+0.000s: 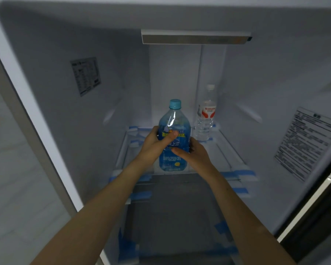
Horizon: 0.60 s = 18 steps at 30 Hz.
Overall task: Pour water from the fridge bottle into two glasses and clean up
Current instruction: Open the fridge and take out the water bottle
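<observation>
On the far left the pale edge of the open fridge (36,119) frames the compartment, and a small printed sticker (86,75) is stuck to the inner left wall. Moving in, the left hand (157,142) wraps the blue bottle (174,138) from its left side, thumb laid across the front of the label and the fingers curled round behind, so it is grasping the bottle. The bottle stands upright at the front of the glass shelf (227,150), its light blue cap (175,104) on, the base close to the shelf's front edge; whether it rests on the glass or is just lifted cannot be told. The right hand (194,152) grips the same bottle lower down on its right side, thumb pointing across the label. Behind and to the right, apart from both hands, a clear bottle (205,117) with a red and white label and a white cap stands upright near the back wall. Above it a long light bar (196,37) runs under the ceiling. Strips of blue tape (243,174) mark the shelf edges. On the right wall hangs a large printed label (310,142).
</observation>
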Each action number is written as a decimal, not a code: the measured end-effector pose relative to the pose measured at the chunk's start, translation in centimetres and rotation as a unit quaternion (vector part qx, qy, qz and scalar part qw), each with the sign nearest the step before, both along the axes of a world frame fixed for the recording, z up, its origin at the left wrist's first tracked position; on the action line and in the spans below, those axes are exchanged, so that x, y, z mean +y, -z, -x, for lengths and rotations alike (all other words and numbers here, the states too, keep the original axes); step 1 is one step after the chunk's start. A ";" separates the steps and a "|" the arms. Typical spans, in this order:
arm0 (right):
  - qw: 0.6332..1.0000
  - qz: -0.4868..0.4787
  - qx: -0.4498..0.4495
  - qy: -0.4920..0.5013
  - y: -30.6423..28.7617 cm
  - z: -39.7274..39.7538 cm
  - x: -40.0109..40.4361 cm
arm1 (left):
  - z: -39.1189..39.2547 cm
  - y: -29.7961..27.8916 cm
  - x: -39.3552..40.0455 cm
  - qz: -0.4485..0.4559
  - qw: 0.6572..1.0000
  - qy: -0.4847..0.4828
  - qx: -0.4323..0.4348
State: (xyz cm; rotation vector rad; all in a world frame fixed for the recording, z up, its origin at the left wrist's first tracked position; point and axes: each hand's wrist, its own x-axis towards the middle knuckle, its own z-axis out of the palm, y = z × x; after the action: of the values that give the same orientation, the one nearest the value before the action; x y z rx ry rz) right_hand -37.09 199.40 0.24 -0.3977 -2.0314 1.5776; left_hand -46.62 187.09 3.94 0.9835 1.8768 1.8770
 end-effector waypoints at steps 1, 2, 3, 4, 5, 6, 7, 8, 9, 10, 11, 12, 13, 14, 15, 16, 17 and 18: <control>1.000 0.002 0.005 -0.002 0.0 -0.4 -0.2 | -0.4 0.0 -0.2 0.000 1.000 -0.001 0.005; 1.000 0.005 0.010 -0.005 0.1 -0.7 -0.4 | -0.8 0.0 -0.4 0.000 1.000 -0.002 0.009; 1.000 0.008 0.015 -0.008 0.1 -1.1 -0.7 | -1.1 0.0 -0.6 0.002 1.000 -0.005 0.014; 1.000 0.011 0.019 -0.011 0.2 -1.5 -0.9 | -1.5 0.1 -0.9 0.004 1.000 -0.009 0.018; 1.000 0.010 0.023 -0.015 0.2 -2.0 -1.1 | -1.8 0.1 -1.1 0.006 1.000 -0.014 0.022; 0.999 0.006 0.026 -0.019 0.2 -2.4 -1.4 | -2.2 0.2 -1.4 0.010 0.999 -0.018 0.027; 0.999 0.000 0.027 -0.023 0.2 -2.9 -1.6 | -2.7 0.2 -1.6 0.014 0.999 -0.024 0.031; 0.999 -0.004 0.029 -0.027 0.2 -3.4 -1.9 | -3.2 0.2 -1.9 0.017 0.999 -0.029 0.033; 0.999 -0.006 0.030 -0.031 0.2 -4.0 -2.1 | -3.8 0.2 -2.3 0.016 0.999 -0.034 0.034; 0.999 -0.005 0.032 -0.035 0.2 -4.6 -2.4 | -4.4 0.2 -2.7 0.014 0.999 -0.036 0.036; 0.999 -0.001 0.035 -0.040 0.1 -5.2 -2.7 | -5.1 0.2 -3.1 0.011 0.999 -0.037 0.036; 0.998 0.002 0.040 -0.046 0.1 -5.8 -3.1 | -5.8 0.2 -3.5 0.009 0.999 -0.039 0.035; 0.998 0.004 0.045 -0.050 0.0 -6.4 -3.4 | -6.5 0.2 -3.9 0.007 0.999 -0.040 0.032; 0.997 0.005 0.050 -0.054 0.0 -7.0 -3.8 | -7.1 0.3 -4.4 0.005 0.999 -0.041 0.031; 0.997 0.006 0.056 -0.059 -0.1 -7.7 -4.2 | -7.8 0.3 -4.8 0.004 0.999 -0.044 0.031; 0.996 0.011 0.063 -0.065 -0.1 -8.3 -4.6 | -8.4 0.4 -5.3 0.003 0.998 -0.051 0.031; 0.995 0.021 0.069 -0.073 -0.1 -8.9 -5.0 | -9.1 0.4 -5.8 0.001 0.998 -0.058 0.028; 0.993 0.034 0.072 -0.085 0.0 -9.5 -5.5 | -9.7 0.4 -6.3 -0.004 0.998 -0.063 0.019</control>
State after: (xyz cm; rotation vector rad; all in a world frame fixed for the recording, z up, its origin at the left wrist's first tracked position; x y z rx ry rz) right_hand -27.62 193.92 0.23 -0.1333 -1.9484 1.7268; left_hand -36.94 180.77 3.52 0.9301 1.9974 1.9505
